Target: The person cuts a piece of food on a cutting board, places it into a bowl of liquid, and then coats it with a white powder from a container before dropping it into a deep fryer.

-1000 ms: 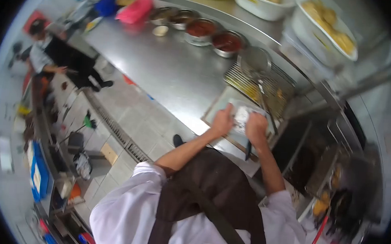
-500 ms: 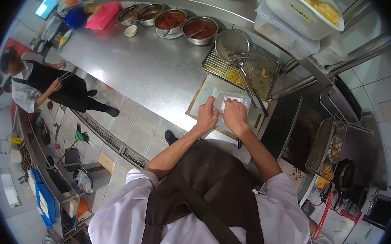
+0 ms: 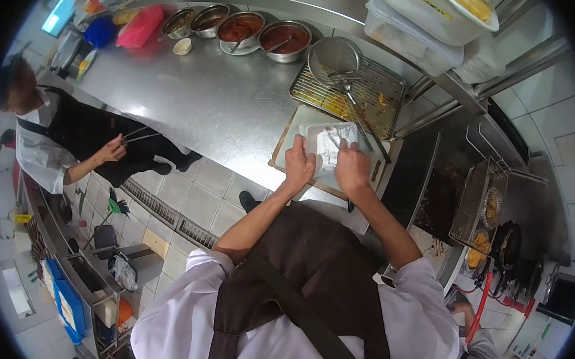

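A clear plastic container (image 3: 312,136) holding white powder (image 3: 326,157) sits on a pale cutting board (image 3: 294,126) at the counter's near edge. At its left side, my left hand (image 3: 299,164) is closed around the rim. My right hand (image 3: 352,168) is closed on a thin metal utensil (image 3: 334,140), whose far end reaches into the powder. The utensil's tip is partly hidden, so I cannot tell its kind. Just beyond the board, a round mesh strainer (image 3: 333,57) rests on a wire rack tray (image 3: 388,96).
Several metal bowls of sauce, including a red one (image 3: 285,40), line the counter's back, with a small cup (image 3: 183,47) nearby. A pink container (image 3: 140,26) stands further left. Another person (image 3: 71,124) holds tongs at left. Fry baskets (image 3: 475,206) are to the right.
My right hand has drawn back from over the container, uncovering the powder and utensil. My view has shifted slightly. The person at left has come closer to the counter.
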{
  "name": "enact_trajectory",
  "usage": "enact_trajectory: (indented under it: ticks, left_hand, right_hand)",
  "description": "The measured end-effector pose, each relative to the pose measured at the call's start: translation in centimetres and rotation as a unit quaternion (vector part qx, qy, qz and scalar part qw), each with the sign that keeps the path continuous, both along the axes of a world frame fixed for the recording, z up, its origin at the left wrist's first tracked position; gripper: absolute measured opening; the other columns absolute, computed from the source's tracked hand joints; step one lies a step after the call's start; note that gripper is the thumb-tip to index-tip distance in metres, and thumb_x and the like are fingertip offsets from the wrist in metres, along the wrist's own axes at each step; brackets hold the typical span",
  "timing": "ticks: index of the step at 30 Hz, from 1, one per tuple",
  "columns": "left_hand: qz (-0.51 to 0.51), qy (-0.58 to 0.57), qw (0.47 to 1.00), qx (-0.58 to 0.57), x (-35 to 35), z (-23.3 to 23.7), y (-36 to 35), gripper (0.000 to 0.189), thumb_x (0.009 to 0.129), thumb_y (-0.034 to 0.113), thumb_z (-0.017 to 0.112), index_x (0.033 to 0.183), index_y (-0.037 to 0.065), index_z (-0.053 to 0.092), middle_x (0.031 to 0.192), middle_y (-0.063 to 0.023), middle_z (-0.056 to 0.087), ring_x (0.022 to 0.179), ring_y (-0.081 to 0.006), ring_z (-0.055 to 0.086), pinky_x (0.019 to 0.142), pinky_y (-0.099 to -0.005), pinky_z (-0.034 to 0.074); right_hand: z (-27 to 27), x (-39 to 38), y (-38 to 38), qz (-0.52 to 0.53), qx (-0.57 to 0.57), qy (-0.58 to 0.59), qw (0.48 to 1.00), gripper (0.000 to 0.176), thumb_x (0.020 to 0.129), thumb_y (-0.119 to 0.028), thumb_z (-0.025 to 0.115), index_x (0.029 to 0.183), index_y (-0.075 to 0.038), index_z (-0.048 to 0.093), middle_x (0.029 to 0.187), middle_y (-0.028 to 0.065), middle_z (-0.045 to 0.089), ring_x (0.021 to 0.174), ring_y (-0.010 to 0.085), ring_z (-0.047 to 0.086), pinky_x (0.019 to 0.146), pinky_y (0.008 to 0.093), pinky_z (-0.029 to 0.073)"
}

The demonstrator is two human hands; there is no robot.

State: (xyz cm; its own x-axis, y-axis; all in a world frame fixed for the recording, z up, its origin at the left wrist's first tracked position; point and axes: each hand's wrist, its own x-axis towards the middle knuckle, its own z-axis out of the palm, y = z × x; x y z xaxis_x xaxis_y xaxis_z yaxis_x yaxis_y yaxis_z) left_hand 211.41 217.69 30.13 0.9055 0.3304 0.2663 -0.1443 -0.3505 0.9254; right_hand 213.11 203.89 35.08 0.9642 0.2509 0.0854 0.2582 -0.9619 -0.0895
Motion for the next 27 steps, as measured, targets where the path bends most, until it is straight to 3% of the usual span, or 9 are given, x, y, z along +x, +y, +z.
enact_trajectory:
  ticks: [3, 5, 8, 11, 17, 24, 27]
  left_hand:
    - [-0.019, -0.014, 1.0, -0.01, -0.1, 0.0, -0.4, 0.018, 0.066, -0.003, 0.049, 0.082, 0.001, 0.042, 0.053, -0.0101, 0.039, 0.044, -0.0184, 0.038, 0.044, -0.0354, 0.032]
    - [-0.009, -0.013, 1.0, 0.003, -0.2, -0.1, -0.4, 0.017, 0.066, -0.003, 0.049, 0.081, 0.001, 0.042, 0.052, -0.0095, 0.039, 0.044, -0.0186, 0.038, 0.044, -0.0352, 0.033]
    - [-0.022, 0.014, 1.0, -0.002, -1.0, 0.4, -0.4, 0.017, 0.067, -0.003, 0.049, 0.082, 0.001, 0.042, 0.052, -0.0096, 0.039, 0.044, -0.0189, 0.038, 0.044, -0.0348, 0.033]
    - [-0.04, 0.009, 0.999, -0.008, -1.4, -0.3, -0.8, 0.017, 0.067, -0.002, 0.049, 0.082, 0.0, 0.043, 0.054, -0.0103, 0.04, 0.045, -0.0195, 0.039, 0.044, -0.035, 0.033]
    - [-0.013, -0.015, 1.0, 0.016, -1.8, -0.6, -0.4, 0.017, 0.067, -0.002, 0.049, 0.082, 0.001, 0.043, 0.054, -0.0095, 0.04, 0.045, -0.0195, 0.04, 0.045, -0.0352, 0.034]
    - [-0.026, -0.004, 1.0, 0.015, -2.3, -0.1, -0.7, 0.017, 0.068, -0.003, 0.05, 0.082, 0.001, 0.041, 0.054, -0.0095, 0.039, 0.046, -0.0197, 0.04, 0.045, -0.0353, 0.034]
    - [-0.011, 0.005, 1.0, 0.021, -2.3, -0.3, -0.4, 0.018, 0.068, -0.003, 0.05, 0.082, 0.001, 0.041, 0.054, -0.0098, 0.04, 0.046, -0.02, 0.041, 0.046, -0.0356, 0.034]
  right_hand:
    - [-0.4, -0.2, -0.3, 0.052, 0.042, 0.033, 0.997, 0.011, 0.068, -0.002, 0.057, 0.076, 0.002, 0.064, 0.078, 0.0216, 0.064, 0.072, 0.0349, 0.065, 0.066, 0.0402, 0.052]
    - [1.7, -0.8, -0.5, 0.088, 0.004, 0.13, 0.988, 0.012, 0.069, -0.004, 0.057, 0.072, 0.002, 0.067, 0.075, 0.0204, 0.066, 0.071, 0.0319, 0.066, 0.065, 0.0396, 0.053]
    - [3.2, -1.1, -0.9, 0.019, 0.05, 0.023, 0.998, 0.011, 0.067, -0.004, 0.057, 0.069, 0.002, 0.066, 0.072, 0.0204, 0.065, 0.07, 0.0335, 0.066, 0.065, 0.0404, 0.053]
    - [-0.2, 0.1, -0.9, 0.028, 0.059, 0.012, 0.998, 0.01, 0.065, -0.003, 0.057, 0.066, 0.001, 0.066, 0.069, 0.021, 0.064, 0.069, 0.0344, 0.065, 0.065, 0.0414, 0.052]
    - [4.1, -1.8, -2.1, 0.07, 0.078, 0.026, 0.994, 0.009, 0.064, -0.002, 0.058, 0.065, 0.0, 0.067, 0.068, 0.0226, 0.063, 0.068, 0.0353, 0.065, 0.062, 0.0409, 0.052]
    - [0.4, -0.1, -1.4, 0.041, 0.025, 0.025, 0.999, 0.01, 0.063, 0.0, 0.056, 0.066, 0.003, 0.065, 0.068, 0.0243, 0.062, 0.068, 0.0364, 0.064, 0.064, 0.0433, 0.051]
    - [1.5, -0.7, -1.5, 0.016, 0.061, -0.062, 0.996, 0.011, 0.064, -0.001, 0.056, 0.067, 0.002, 0.066, 0.069, 0.0239, 0.062, 0.068, 0.0353, 0.065, 0.064, 0.0423, 0.051]
